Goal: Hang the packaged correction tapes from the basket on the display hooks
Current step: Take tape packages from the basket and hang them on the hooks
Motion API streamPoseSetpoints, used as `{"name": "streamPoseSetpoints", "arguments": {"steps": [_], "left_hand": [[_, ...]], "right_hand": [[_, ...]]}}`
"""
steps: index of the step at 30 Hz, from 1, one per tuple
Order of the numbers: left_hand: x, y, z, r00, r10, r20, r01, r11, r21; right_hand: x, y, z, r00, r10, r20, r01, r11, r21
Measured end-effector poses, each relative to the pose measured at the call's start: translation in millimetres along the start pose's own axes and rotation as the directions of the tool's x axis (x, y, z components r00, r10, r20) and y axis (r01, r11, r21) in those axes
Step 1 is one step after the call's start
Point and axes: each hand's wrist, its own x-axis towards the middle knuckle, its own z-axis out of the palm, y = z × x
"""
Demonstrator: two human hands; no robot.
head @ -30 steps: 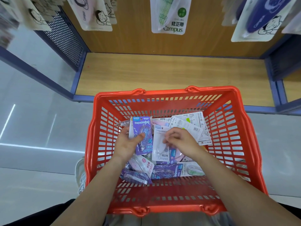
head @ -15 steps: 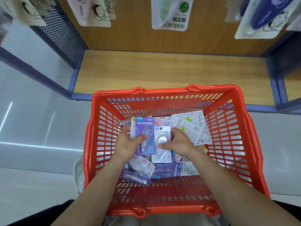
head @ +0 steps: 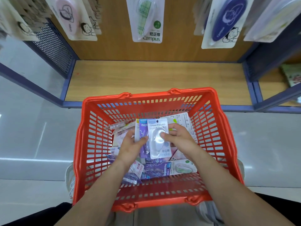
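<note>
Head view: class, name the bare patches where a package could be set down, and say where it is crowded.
Free: the wooden shelf board, bare between the far rim of the red basket, the back panel and the blue side frames. Crowded: the basket floor, covered with correction tape packages, with the left hand and right hand holding two over them.

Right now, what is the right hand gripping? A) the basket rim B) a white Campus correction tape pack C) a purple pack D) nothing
B: the right hand pinches the white Campus correction tape pack at its clear blister, over the red basket. The left hand holds the purple correction tape pack, which is partly behind it.
</note>
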Motion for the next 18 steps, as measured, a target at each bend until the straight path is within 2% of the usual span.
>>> {"name": "streamPoseSetpoints", "arguments": {"steps": [4, 10, 12, 14, 15, 18], "left_hand": [[-2.0, 2.3, 4.0, 0.998, -0.013, 0.056, 0.015, 0.999, -0.039], [10.6, -0.9, 6.5, 0.998, -0.043, 0.053, 0.043, 0.999, 0.003], [17.4, -1.2, 5.0, 0.999, -0.037, 0.025, 0.037, 0.999, 0.008], [24.8, -1.6, -0.1, 0.999, -0.039, 0.000, 0.039, 0.999, -0.003], [28.6, -2.5, -3.6, 0.999, -0.044, -0.010, 0.044, 0.999, -0.003], [35.0, -4.8, -10.7, 0.998, -0.052, -0.038, 0.052, 0.999, -0.007]], "right_hand": [[5.0, 6.7, 1.2, 0.999, 0.011, -0.038, -0.012, 0.999, -0.033], [18.0, 5.6, -2.3, 0.998, 0.030, 0.061, -0.024, 0.996, -0.088], [30.7, 8.5, -15.2, 0.996, -0.054, -0.072, 0.034, 0.966, -0.256], [46.7, 14.6, -35.7, 0.951, -0.210, -0.225, 0.058, 0.841, -0.537], [53.3, 17.7, -44.0, 0.935, -0.250, -0.251, 0.040, 0.779, -0.626], [64.4, 25.8, -50.6, 0.955, -0.159, -0.251, -0.082, 0.670, -0.737]]}}
